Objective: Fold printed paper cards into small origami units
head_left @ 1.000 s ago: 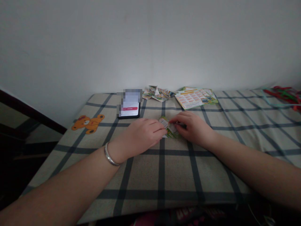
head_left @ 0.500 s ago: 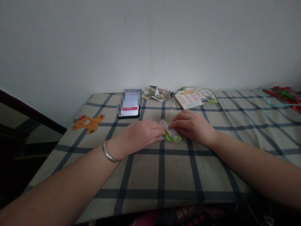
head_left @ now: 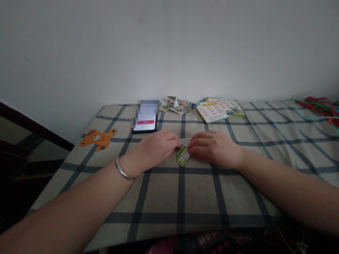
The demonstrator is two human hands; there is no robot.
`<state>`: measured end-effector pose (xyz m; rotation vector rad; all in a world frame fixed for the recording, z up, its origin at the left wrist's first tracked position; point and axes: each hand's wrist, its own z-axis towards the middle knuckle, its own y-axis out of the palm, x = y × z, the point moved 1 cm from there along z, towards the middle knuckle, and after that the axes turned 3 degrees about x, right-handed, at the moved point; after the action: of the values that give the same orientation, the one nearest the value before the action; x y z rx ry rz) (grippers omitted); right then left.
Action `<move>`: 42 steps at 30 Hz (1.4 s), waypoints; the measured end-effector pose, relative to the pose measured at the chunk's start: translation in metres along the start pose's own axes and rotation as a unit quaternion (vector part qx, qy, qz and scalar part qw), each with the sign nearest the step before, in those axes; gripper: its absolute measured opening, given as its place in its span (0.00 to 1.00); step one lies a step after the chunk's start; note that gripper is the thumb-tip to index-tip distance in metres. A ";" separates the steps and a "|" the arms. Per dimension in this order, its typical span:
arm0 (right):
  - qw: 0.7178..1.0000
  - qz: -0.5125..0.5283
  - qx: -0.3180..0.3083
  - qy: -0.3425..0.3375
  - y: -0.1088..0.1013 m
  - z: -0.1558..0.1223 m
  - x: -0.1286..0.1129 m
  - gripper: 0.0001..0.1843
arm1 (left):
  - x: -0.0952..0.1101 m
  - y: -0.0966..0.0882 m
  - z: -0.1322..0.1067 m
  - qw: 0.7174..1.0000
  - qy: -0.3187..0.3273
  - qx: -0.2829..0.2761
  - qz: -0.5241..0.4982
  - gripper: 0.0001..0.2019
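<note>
Between my hands, low over the checked tablecloth, is a small piece of folded paper [head_left: 182,155], green and white with print on it. Its lower end comes to a point facing me. My left hand [head_left: 160,146], with a silver bangle at the wrist, pinches the paper's left edge. From the other side, my right hand [head_left: 212,148] is closed on its right edge, the fingers bent together over it. The fingertips hide both side edges of the paper.
Behind my left hand lies a phone [head_left: 145,118] with a lit, partly blurred screen. Folded paper pieces [head_left: 178,105] and a stack of printed sheets [head_left: 214,110] lie near the wall. A bear picture [head_left: 99,139] is at left; red and green items [head_left: 317,107] are at far right.
The folded paper has been turned, so its point now faces me. My left hand has shifted slightly up and left, and my right hand a little lower. Both keep hold of the paper.
</note>
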<state>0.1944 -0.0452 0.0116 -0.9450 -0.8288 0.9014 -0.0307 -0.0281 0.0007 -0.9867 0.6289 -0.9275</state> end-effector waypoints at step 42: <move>0.979 0.155 -0.007 0.132 0.004 -0.002 0.006 0.09 | 0.014 -0.012 0.001 0.993 -0.054 -0.086 -0.067 0.14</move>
<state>0.1974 -0.0398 0.0085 -1.1976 -0.4689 1.0097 -0.0272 -0.0429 0.0110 -1.2364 0.5627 -0.9411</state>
